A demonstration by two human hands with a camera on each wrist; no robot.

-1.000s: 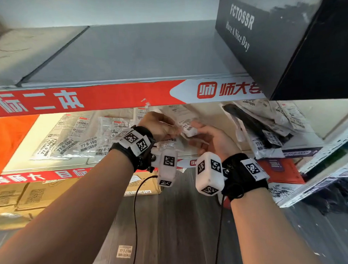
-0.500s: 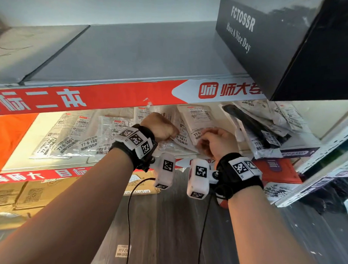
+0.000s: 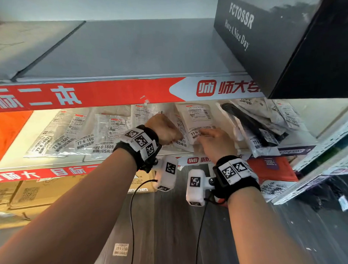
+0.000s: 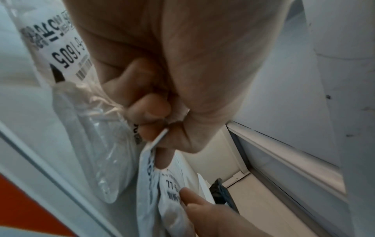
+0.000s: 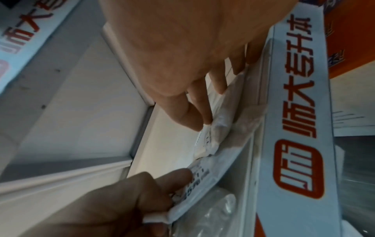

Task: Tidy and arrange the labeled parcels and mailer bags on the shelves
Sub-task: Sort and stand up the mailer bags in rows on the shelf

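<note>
Left hand (image 3: 165, 130) pinching one mailer (image 3: 180, 140), right hand (image 3: 215, 144) flat on another (image 3: 198, 121) on the shelf (image 3: 52, 161); best slid gently, labels outward.

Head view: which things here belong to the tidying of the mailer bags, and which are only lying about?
Belong to the job:
left hand, pinching a mailer bag's edge
right hand, fingers flat on the white mailer bag
row of labeled bags

Lying about:
black box
cardboard boxes
loose label on the floor
</note>
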